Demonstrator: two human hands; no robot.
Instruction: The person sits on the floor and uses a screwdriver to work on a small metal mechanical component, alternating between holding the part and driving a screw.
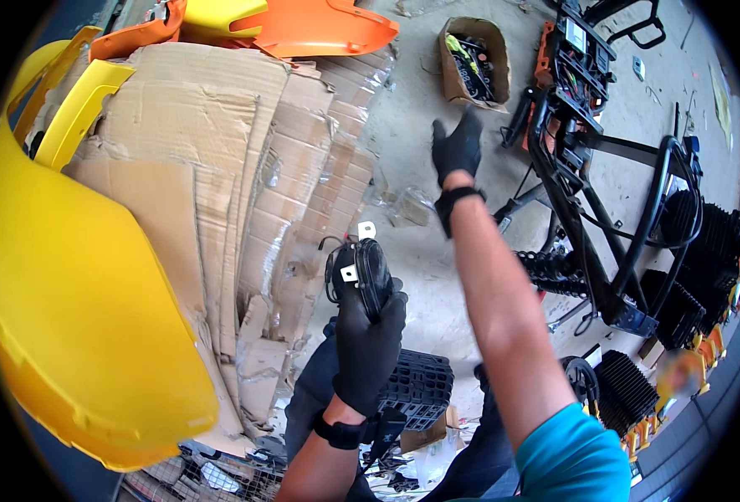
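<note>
My left hand [367,339], in a black glove, is closed round a black oval part [370,272] with white metal brackets and thin wires, low in the middle. My right hand [458,146], also gloved, is stretched forward with thumb and fingers apart and nothing seen in it. Just beyond it stands an open cardboard box [453,79] of black parts and some yellow-green items. To its right is a black vehicle frame [579,209] with cables and exposed electronic parts on top.
Flattened cardboard [186,125] is piled at the left, beside a large yellow panel [77,309] and orange and yellow panels [320,29]. A black plastic crate [420,389] is below the hands on the grey floor [403,151]. Black finned parts [621,389] line the right side.
</note>
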